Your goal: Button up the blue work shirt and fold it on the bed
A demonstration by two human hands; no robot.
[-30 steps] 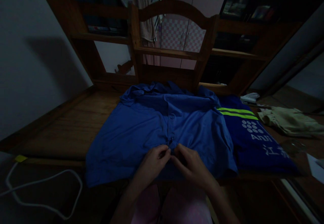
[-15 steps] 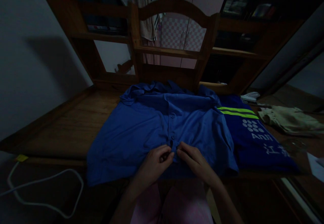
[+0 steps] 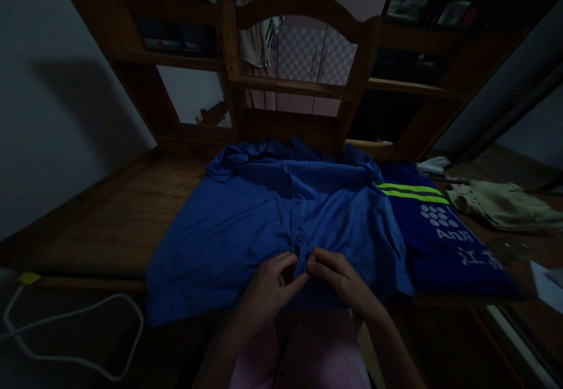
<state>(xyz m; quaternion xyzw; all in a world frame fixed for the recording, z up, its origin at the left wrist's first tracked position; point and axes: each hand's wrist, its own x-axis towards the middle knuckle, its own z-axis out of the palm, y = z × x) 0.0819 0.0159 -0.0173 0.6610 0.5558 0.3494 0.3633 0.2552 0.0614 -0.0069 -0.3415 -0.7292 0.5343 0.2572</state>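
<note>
Honestly, the shirt [image 3: 237, 219] on the desk [image 3: 136, 201] looks light, soft and floppy, so the placket [image 3: 301, 219] is probably the bit to grab, right where left hand [image 3: 268, 286] and right hand [image 3: 341, 274] both seem to pinch it, just below the lowest visible button [image 3: 299, 238].

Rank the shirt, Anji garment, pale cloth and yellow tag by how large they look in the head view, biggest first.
1. Shirt
2. Anji garment, counting only what shows
3. Pale cloth
4. Yellow tag

Apparent size only; true sizes may differ with distance.
</note>
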